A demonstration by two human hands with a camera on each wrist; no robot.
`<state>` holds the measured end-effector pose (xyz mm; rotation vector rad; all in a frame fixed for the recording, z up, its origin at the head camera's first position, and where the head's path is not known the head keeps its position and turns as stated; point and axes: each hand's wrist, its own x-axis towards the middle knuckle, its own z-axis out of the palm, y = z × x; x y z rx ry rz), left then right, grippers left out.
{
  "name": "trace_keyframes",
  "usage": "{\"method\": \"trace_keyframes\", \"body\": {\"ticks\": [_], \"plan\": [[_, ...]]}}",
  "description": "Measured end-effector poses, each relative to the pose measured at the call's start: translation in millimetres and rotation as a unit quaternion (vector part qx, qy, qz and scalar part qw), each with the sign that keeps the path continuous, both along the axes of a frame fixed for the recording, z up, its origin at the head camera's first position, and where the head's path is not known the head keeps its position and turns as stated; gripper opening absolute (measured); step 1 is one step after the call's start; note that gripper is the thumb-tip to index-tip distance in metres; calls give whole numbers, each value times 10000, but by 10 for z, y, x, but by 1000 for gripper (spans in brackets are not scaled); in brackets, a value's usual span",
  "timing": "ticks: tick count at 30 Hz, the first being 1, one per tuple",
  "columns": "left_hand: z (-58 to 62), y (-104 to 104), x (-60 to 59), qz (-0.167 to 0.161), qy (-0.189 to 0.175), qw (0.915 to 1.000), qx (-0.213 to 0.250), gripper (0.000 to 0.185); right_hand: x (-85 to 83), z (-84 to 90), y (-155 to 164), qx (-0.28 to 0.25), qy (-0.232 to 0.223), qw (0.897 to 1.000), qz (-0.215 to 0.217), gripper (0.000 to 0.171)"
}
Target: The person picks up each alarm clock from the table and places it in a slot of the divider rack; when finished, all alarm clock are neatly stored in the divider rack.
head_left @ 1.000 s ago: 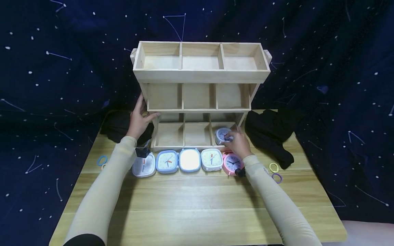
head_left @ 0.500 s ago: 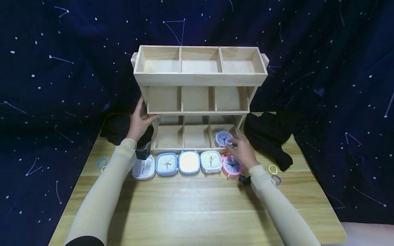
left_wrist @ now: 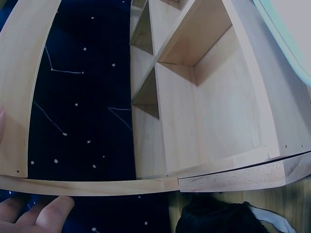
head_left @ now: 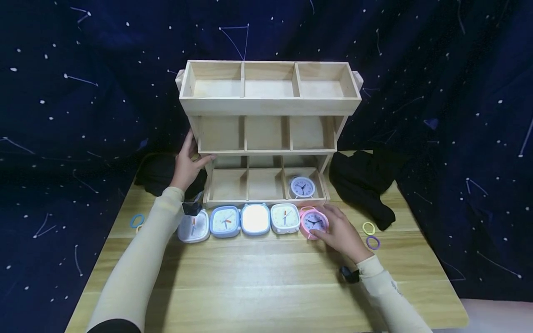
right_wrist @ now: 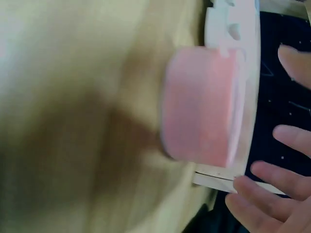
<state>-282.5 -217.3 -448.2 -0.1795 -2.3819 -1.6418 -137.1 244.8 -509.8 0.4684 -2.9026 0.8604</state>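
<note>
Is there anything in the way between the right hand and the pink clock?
Nothing visible. The right hand is right beside the pink clock on the table, fingers spread next to it. The white clock sits on the clock's other side, not between them.

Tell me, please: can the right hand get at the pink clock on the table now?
Probably yes. The right hand is right beside the pink clock, fingers spread toward it, and nothing lies between them; it has not visibly closed on the clock.

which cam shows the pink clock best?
Head view: the pink clock shows whole, face and hands legible, right hand at it. Right wrist shows only a blurred pink side; left wrist shows none of it.
</note>
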Motion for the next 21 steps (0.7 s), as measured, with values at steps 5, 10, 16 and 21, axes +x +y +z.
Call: {"method": "trace_keyframes", "body": {"ticks": [5,10,16,21], "plan": [[27,-7,18,24,-6,10000,42,106,70,-111,-39,-118,-213,9997,70,90],[28,10,19,37,-76,10000,38,105,85,-247,-60,-252,-414,9988,41,87],[-1,21,-9,-19,32,10000,39,104,73,-335,-54,-309,-137,9994,60,79],[-9,2,-22,11,74,10000,-13,104,43,-377,-34,-258,59,9996,68,68]]}}
